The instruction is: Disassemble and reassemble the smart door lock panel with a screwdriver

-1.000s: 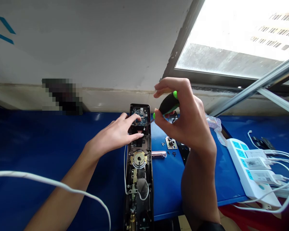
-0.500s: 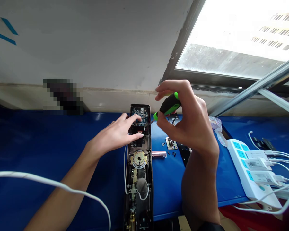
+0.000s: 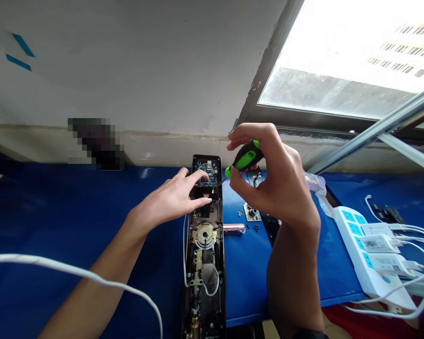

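A long black door-lock body (image 3: 205,263) lies opened on the blue table (image 3: 56,221), its circuit board, brass disc and wires exposed. My left hand (image 3: 173,200) rests on its upper part, fingers spread flat beside the circuit board (image 3: 207,169). My right hand (image 3: 272,181) is closed round a black-and-green screwdriver (image 3: 245,156), whose tip points down-left onto the lock near the board. A white wire (image 3: 185,254) runs along the lock's left edge.
Small screws (image 3: 250,227), a square metal plate (image 3: 251,212) and a pinkish cylinder (image 3: 233,228) lie right of the lock. A white-and-blue power strip (image 3: 371,249) with plugged chargers sits at the right edge. A white cable (image 3: 74,273) crosses the lower left. Wall and window stand behind.
The view has shifted slightly. My right hand has turned a little on the screwdriver handle, with the tip staying on the lock. My left hand has stayed put.
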A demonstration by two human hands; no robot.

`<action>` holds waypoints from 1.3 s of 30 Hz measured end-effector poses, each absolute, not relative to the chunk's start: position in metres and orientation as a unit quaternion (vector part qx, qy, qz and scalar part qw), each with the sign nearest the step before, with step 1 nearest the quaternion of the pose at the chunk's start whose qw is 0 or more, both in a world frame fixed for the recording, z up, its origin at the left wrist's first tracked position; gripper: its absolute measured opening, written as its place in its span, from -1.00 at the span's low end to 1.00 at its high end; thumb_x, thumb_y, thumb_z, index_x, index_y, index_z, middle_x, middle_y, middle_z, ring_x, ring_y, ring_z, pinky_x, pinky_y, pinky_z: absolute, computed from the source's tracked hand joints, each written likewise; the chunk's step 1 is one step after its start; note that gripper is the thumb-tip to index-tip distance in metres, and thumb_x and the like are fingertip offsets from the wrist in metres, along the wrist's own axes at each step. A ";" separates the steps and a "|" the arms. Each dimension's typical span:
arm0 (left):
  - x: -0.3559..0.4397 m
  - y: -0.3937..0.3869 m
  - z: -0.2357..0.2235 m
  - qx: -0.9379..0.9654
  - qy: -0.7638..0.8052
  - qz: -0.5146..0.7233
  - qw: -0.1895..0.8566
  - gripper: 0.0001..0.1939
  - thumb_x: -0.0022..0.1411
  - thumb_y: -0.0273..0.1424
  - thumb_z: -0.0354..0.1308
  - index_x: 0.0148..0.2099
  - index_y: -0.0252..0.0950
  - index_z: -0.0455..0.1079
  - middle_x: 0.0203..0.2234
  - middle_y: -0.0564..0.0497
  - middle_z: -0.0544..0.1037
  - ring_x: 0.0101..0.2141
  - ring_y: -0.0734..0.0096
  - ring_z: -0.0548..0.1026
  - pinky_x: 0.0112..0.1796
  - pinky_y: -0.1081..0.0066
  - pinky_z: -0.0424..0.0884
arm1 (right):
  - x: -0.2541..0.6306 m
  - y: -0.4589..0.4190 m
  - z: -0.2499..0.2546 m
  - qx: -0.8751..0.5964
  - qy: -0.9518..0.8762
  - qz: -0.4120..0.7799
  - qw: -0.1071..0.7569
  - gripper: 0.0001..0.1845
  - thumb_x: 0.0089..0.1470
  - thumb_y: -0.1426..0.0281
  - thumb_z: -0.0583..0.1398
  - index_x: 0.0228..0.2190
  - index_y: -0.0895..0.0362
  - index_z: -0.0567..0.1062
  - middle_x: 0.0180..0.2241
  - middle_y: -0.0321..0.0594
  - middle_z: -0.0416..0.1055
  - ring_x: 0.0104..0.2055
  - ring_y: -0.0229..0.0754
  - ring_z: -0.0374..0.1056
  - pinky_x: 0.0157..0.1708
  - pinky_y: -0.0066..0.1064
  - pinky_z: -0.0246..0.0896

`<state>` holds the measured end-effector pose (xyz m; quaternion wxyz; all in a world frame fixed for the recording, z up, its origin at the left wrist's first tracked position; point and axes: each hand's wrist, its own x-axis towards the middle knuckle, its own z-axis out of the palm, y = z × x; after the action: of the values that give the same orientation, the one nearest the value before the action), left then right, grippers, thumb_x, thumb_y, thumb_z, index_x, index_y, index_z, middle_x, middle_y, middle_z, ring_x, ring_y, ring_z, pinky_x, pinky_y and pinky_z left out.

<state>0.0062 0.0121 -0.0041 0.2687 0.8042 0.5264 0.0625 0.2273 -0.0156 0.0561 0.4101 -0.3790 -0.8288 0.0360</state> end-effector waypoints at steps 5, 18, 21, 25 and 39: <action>0.006 0.012 -0.004 0.803 0.528 0.062 0.269 -0.38 0.29 0.12 0.10 0.32 0.09 0.26 0.04 -0.12 0.41 -0.06 -0.10 0.53 -0.01 0.00 0.46 | 0.227 -0.012 0.053 -0.402 -0.817 0.003 0.414 -0.61 0.22 0.45 0.25 0.04 -0.11 0.36 -0.19 -0.26 0.52 -0.39 -0.18 0.44 -0.29 -0.18 0.52; 0.005 0.014 -0.006 0.810 0.520 0.066 0.265 -0.37 0.29 0.12 0.11 0.33 0.10 0.26 0.04 -0.11 0.41 -0.07 -0.06 0.53 -0.01 0.03 0.45 | 0.229 -0.012 0.054 -0.410 -0.815 0.012 0.409 -0.63 0.22 0.41 0.26 0.01 -0.13 0.35 -0.19 -0.29 0.50 -0.45 -0.20 0.35 -0.39 -0.21 0.45; 0.005 0.014 -0.005 0.810 0.520 0.064 0.263 -0.37 0.29 0.13 0.10 0.32 0.09 0.27 0.05 -0.11 0.41 -0.08 -0.04 0.53 -0.02 0.03 0.46 | 0.229 -0.013 0.055 -0.401 -0.817 0.023 0.414 -0.53 0.16 0.51 0.24 0.04 -0.13 0.33 -0.13 -0.30 0.50 -0.44 -0.21 0.35 -0.37 -0.23 0.43; 0.005 0.014 -0.006 0.807 0.523 0.060 0.269 -0.37 0.29 0.13 0.10 0.34 0.12 0.24 0.08 -0.11 0.40 -0.03 -0.09 0.52 -0.04 0.03 0.47 | 0.226 -0.019 0.060 -0.413 -0.821 0.051 0.392 -0.52 0.16 0.47 0.22 0.06 -0.13 0.29 -0.05 -0.25 0.47 -0.33 -0.14 0.45 -0.29 -0.18 0.44; 0.002 0.013 -0.004 0.810 0.520 0.049 0.266 -0.37 0.31 0.12 0.11 0.35 0.13 0.23 0.07 -0.09 0.42 0.00 -0.05 0.51 0.03 0.01 0.45 | 0.224 -0.022 0.067 -0.454 -0.808 0.061 0.371 -0.58 0.20 0.45 0.20 0.05 -0.09 0.28 -0.10 -0.25 0.49 -0.37 -0.20 0.37 -0.26 -0.21 0.40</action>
<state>0.0023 0.0133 -0.0041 0.2658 0.8105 0.5196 0.0495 0.2237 -0.0224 0.0672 0.3709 -0.4540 -0.8078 0.0614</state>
